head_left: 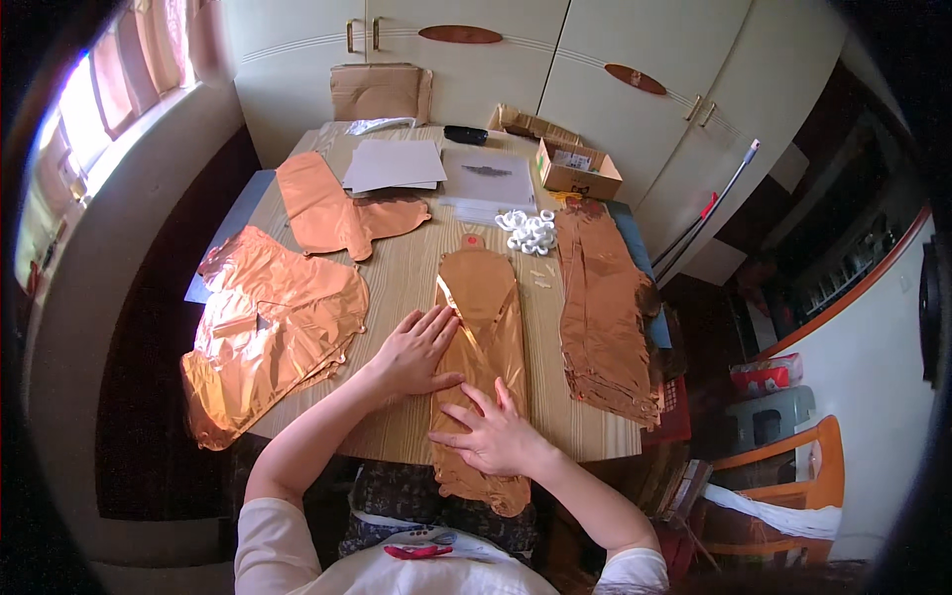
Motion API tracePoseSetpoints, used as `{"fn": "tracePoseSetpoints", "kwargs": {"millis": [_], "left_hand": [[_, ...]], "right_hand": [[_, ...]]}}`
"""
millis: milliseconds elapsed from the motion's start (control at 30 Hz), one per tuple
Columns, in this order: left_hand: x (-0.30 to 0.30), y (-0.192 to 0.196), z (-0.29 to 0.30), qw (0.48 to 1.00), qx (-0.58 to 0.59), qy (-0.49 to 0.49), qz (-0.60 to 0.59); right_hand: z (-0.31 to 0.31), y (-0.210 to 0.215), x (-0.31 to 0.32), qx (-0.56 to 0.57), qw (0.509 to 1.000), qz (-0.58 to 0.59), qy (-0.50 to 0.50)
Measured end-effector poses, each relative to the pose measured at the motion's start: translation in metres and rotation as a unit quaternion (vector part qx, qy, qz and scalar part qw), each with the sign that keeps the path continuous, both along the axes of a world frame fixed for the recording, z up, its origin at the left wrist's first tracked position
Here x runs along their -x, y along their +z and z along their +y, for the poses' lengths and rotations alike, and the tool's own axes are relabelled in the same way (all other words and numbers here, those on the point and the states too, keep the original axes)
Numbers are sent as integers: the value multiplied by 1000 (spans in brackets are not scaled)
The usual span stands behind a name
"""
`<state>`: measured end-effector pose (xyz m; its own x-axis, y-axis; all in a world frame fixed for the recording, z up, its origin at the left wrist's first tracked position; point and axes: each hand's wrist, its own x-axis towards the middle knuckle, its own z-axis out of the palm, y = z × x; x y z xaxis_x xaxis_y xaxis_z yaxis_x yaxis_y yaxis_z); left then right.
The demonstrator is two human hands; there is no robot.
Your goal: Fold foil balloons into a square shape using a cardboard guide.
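Observation:
A flat, uninflated copper foil balloon point(496, 342), folded lengthwise, lies in front of me with its near end hanging past the table edge. My left hand point(421, 347) rests on its left edge with fingers stretched out. Lower down, my right hand point(491, 433) presses flat on the foil, fingers spread. To the left is a crinkled pile of copper foil balloons point(288, 297), and beyond it lies another flat foil balloon point(322, 203). A long stack of foil balloons point(600, 307) lies along the right side.
The wooden table point(387, 426) carries white ring-shaped rolls point(531, 233), small pale strips point(542, 278), grey-white sheets point(394, 164), clear plastic bags point(496, 183), a black object point(466, 134) and an open cardboard box point(583, 178). Cabinets point(476, 74) stand behind; a wooden chair point(825, 481) is at right.

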<state>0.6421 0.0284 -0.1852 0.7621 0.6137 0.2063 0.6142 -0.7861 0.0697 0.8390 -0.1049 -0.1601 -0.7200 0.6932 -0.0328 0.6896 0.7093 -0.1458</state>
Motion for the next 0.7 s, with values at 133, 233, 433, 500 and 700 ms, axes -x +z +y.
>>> {"fn": "tracePoseSetpoints", "kwargs": {"millis": [133,233,433,500,700], "left_hand": [[0,1,4,1000,5,17,7],[-4,4,12,999,5,33,16],[-8,5,28,995,22,88,44],[-8,6,33,993,22,103,53],[-10,2,45,992,34,115,47]], "right_hand": [[0,2,1,12,1000,-9,4],[-2,-8,-2,-44,998,51,7],[-2,-6,-1,-22,999,22,10],[-2,-7,-2,-24,999,28,12],[-4,-9,-4,-21,1000,17,10]]}}
